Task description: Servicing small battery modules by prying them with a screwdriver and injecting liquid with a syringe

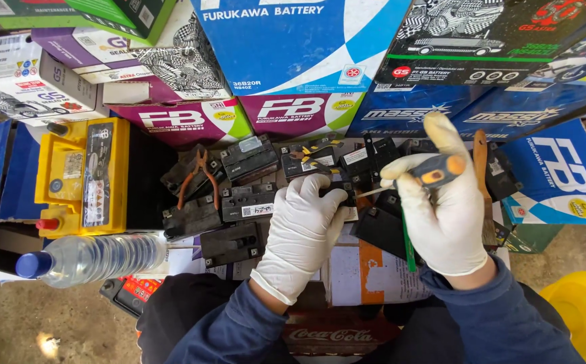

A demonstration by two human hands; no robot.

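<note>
— Where is the screwdriver (427, 173) just now?

— In the person's right hand (444, 212), near the middle of the view. The gloved fingers are wrapped tight round its orange and black handle, and the thin shaft slants down to the left, toward the small black battery (336, 176) under the other hand.

— And the left hand (301, 226)?

— It lies on that battery, fingers curled together over its near edge — by the look of it, to keep the case from sliding while the tip works at its top. The exact spot the tip meets is hidden by the glove.

— What lies around them?

— More small black batteries (232, 202) packed side by side on the tabletop, with orange-handled pliers (202, 176) resting across them, close enough to grab. A yellow battery (84, 176) stands at the left, and a clear plastic bottle (90, 257) with a blue cap lies on its side before it. Printed cardboard boxes (293, 54) are stacked behind — blue, purple, green — forming a back wall to the work spot. A wooden-handled brush (483, 162) leans just beyond the right hand.
</note>
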